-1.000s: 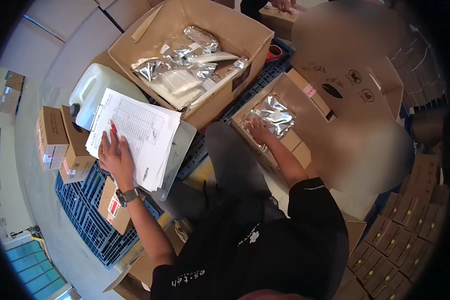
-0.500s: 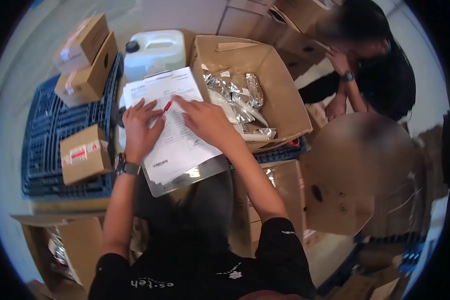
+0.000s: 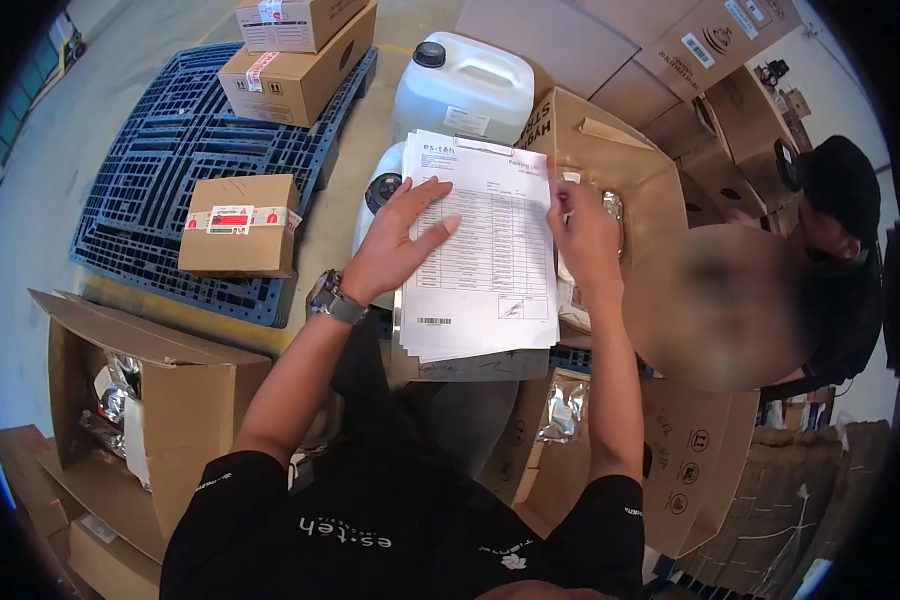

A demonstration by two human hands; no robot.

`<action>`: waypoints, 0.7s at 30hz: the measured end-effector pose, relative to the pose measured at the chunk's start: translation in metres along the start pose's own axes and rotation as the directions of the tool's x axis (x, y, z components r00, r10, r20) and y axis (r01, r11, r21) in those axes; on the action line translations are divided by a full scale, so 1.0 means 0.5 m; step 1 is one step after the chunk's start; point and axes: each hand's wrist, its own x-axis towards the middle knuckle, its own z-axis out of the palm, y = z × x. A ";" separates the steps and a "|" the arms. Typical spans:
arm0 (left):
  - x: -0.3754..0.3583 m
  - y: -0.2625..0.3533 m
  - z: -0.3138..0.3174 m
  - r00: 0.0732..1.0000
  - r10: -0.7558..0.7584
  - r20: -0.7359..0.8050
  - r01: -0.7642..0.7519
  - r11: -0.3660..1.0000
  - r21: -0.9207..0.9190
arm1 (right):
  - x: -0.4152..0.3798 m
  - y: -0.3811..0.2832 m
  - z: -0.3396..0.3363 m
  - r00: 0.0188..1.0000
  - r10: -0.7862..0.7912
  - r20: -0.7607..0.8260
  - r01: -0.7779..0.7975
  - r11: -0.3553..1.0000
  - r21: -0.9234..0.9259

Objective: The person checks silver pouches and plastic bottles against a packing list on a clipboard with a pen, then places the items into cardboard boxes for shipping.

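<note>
A stack of printed packing list sheets (image 3: 480, 270) lies on a clear clipboard (image 3: 470, 367) in front of me. My left hand (image 3: 405, 235) rests on the left part of the sheets, fingers stretched out and thumb apart. At the right edge of the papers is my right hand (image 3: 585, 235), its fingers curled together. A blurred red streak, which looks like the red pen (image 3: 551, 170), sticks up from those fingers. Just beyond the right hand, an open carton (image 3: 660, 200) holds silvery packets, partly hidden by my arm.
White jerrycans (image 3: 490, 85) with black caps stand behind the clipboard. To the left, a blue pallet (image 3: 150, 190) carries taped cartons (image 3: 240, 250). Open cartons (image 3: 170, 350) with silvery packets flank me. A person in a black cap (image 3: 840, 180) is at the right.
My view has shifted, so the clipboard appears farther right. The right hand has lifted off the middle of the page to its right edge. The red pen no longer lies across the sheet.
</note>
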 end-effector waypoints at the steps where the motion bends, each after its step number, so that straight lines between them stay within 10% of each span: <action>1: -0.005 0.003 0.001 0.999 0.031 0.028 -0.034 0.994 0.103 | -0.015 -0.006 -0.006 0.957 0.270 -0.102 -0.219 0.909 0.355; 2: -0.008 0.009 0.003 0.999 0.029 0.046 -0.033 0.994 0.105 | -0.031 -0.008 -0.001 0.952 0.287 -0.102 -0.234 0.904 0.359; 4: -0.009 0.023 0.006 0.972 0.181 0.147 -0.224 0.900 0.374 | -0.056 -0.012 0.019 0.786 0.617 0.047 -0.321 0.342 0.883; 8: -0.011 0.024 0.013 0.971 0.155 0.183 -0.225 0.856 0.466 | -0.089 -0.006 0.078 0.785 0.579 0.219 -0.330 0.092 0.939; 14: -0.013 0.028 0.003 0.972 0.140 0.191 -0.217 0.851 0.478 | -0.087 -0.011 0.088 0.741 0.627 0.240 -0.280 -0.035 0.959; 21: -0.035 0.038 -0.026 0.959 0.125 0.256 -0.247 0.813 0.527 | -0.093 -0.046 0.078 0.806 0.567 0.169 -0.299 0.144 0.943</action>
